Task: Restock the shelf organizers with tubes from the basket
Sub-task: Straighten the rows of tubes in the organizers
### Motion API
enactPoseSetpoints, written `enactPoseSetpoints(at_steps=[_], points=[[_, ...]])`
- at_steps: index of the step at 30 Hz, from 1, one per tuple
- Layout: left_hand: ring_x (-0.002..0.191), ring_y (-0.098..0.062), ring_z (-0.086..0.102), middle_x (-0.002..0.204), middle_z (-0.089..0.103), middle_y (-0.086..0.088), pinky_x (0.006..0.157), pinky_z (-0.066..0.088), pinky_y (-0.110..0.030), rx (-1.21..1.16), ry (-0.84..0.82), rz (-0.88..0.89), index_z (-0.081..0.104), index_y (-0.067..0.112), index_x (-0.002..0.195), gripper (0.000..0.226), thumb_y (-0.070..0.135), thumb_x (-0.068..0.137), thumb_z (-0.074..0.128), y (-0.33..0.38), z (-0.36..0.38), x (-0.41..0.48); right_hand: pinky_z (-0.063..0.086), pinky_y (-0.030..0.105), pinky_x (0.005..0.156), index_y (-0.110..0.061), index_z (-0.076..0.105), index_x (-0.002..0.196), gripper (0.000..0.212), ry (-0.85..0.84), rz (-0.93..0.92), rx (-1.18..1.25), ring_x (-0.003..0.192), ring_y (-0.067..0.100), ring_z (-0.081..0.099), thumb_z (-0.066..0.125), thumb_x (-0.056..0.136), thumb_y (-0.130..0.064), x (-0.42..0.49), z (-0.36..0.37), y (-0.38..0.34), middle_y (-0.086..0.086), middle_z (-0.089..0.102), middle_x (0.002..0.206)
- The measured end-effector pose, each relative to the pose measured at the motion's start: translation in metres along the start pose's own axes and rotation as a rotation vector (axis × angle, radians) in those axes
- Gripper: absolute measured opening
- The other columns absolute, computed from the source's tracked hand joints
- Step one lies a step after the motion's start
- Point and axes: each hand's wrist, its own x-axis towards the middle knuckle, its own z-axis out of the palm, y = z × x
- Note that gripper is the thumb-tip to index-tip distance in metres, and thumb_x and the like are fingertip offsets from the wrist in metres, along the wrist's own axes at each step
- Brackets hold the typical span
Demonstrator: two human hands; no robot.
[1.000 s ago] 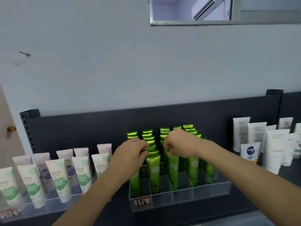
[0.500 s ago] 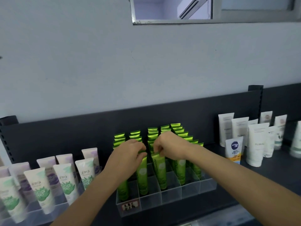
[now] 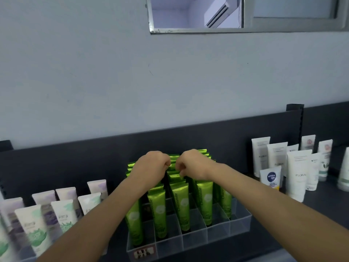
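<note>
Green tubes (image 3: 182, 205), touching left grip (image 3: 151, 167), right grip (image 3: 194, 165)

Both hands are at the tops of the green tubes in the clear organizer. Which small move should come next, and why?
Probably settle the green tubes under the fingers straight down into their compartments. The left hand and right hand meet with curled fingers over the middle rows, though a pinch is not clearly visible. The clear organizer has free compartments in front.

Both bare forearms reach to the far middle; the left hand (image 3: 151, 167) and right hand (image 3: 194, 165) sit knuckles-up, nearly touching, fingers curled under (any grip hidden).
</note>
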Motion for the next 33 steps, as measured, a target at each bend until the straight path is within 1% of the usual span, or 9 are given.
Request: enactPoseSetpoints(at_steps=[5, 8, 10, 14, 20, 23, 26, 30, 33], points=[[0.087, -0.016, 0.060, 0.098, 0.063, 0.002, 0.075, 0.051, -0.031, -0.028, -0.014, -0.075, 0.068, 0.020, 0.099, 0.019, 0.017, 0.093, 0.050, -0.016, 0.002, 0.001, 0.054, 0.038, 0.083, -0.011, 0.072, 0.096, 0.017, -0.029, -0.012, -0.060, 0.096, 0.026, 0.063, 0.062, 0.083, -0.008, 0.016, 0.009, 0.002, 0.009, 0.069, 0.100], [0.089, -0.015, 0.060, 0.100, 0.064, 0.003, 0.076, 0.051, -0.031, -0.049, -0.010, -0.092, 0.069, 0.020, 0.102, 0.020, 0.018, 0.094, 0.050, -0.023, 0.003, -0.002, 0.051, 0.036, 0.078, -0.013, 0.066, 0.096, 0.016, 0.052, -0.022, -0.100, 0.094, 0.026, 0.059, 0.068, 0.081, -0.012, 0.021, 0.010, 0.005, 0.006, 0.059, 0.104], [0.089, -0.015, 0.060, 0.100, 0.064, 0.002, 0.077, 0.051, -0.031, -0.051, -0.004, -0.103, 0.069, 0.019, 0.102, 0.021, 0.018, 0.094, 0.050, -0.026, 0.003, -0.002, 0.048, 0.034, 0.075, -0.015, 0.064, 0.100, 0.021, 0.037, -0.039, -0.115, 0.095, 0.025, 0.057, 0.071, 0.080, -0.015, 0.023, 0.009, 0.007, 0.004, 0.056, 0.106], [0.093, -0.017, 0.060, 0.102, 0.063, 0.002, 0.074, 0.047, -0.028, -0.031, -0.040, -0.124, 0.068, 0.019, 0.102, 0.020, 0.018, 0.093, 0.050, -0.028, 0.006, -0.003, 0.052, 0.033, 0.083, -0.014, 0.070, 0.102, 0.019, -0.071, -0.079, -0.126, 0.100, 0.023, 0.062, 0.066, 0.083, -0.013, 0.026, 0.013, 0.009, 0.004, 0.068, 0.107], [0.079, -0.012, 0.061, 0.090, 0.065, 0.007, 0.070, 0.052, -0.029, -0.040, -0.073, -0.156, 0.069, 0.023, 0.089, 0.014, 0.020, 0.090, 0.056, -0.035, 0.005, -0.003, 0.050, 0.026, 0.083, -0.012, 0.074, 0.099, 0.016, -0.020, -0.114, -0.053, 0.097, 0.020, 0.064, 0.069, 0.083, -0.014, 0.029, 0.016, 0.009, 0.002, 0.070, 0.105], [0.080, -0.009, 0.061, 0.088, 0.066, 0.009, 0.076, 0.053, -0.032, -0.079, -0.136, -0.139, 0.072, 0.024, 0.091, 0.011, 0.027, 0.088, 0.062, -0.038, 0.003, -0.002, 0.052, 0.029, 0.087, -0.011, 0.074, 0.098, 0.016, -0.025, -0.145, -0.044, 0.098, 0.019, 0.064, 0.069, 0.083, -0.015, 0.028, 0.015, 0.011, 0.002, 0.070, 0.105], [0.089, -0.012, 0.061, 0.097, 0.068, 0.006, 0.083, 0.052, -0.036, -0.054, -0.199, -0.107, 0.073, 0.021, 0.098, 0.016, 0.029, 0.088, 0.064, -0.037, 0.003, -0.001, 0.053, 0.030, 0.085, -0.010, 0.075, 0.094, 0.014, -0.036, -0.149, 0.001, 0.092, 0.015, 0.065, 0.070, 0.083, -0.016, 0.030, 0.007, 0.014, 0.000, 0.071, 0.100], [0.088, -0.013, 0.063, 0.097, 0.069, 0.005, 0.082, 0.053, -0.037, -0.064, -0.150, -0.105, 0.073, 0.020, 0.096, 0.017, 0.026, 0.091, 0.058, -0.042, 0.006, 0.004, 0.054, 0.034, 0.085, -0.014, 0.075, 0.095, 0.014, 0.068, -0.094, 0.040, 0.091, 0.016, 0.065, 0.067, 0.084, -0.019, 0.043, 0.000, 0.022, 0.001, 0.071, 0.097], [0.085, -0.011, 0.063, 0.096, 0.069, 0.006, 0.081, 0.054, -0.035, -0.065, -0.130, -0.104, 0.072, 0.021, 0.096, 0.016, 0.024, 0.091, 0.058, -0.049, 0.008, 0.008, 0.054, 0.037, 0.087, -0.012, 0.072, 0.102, 0.018, -0.015, -0.067, -0.010, 0.096, 0.021, 0.065, 0.066, 0.085, -0.015, 0.049, 0.006, 0.020, 0.004, 0.070, 0.104]])
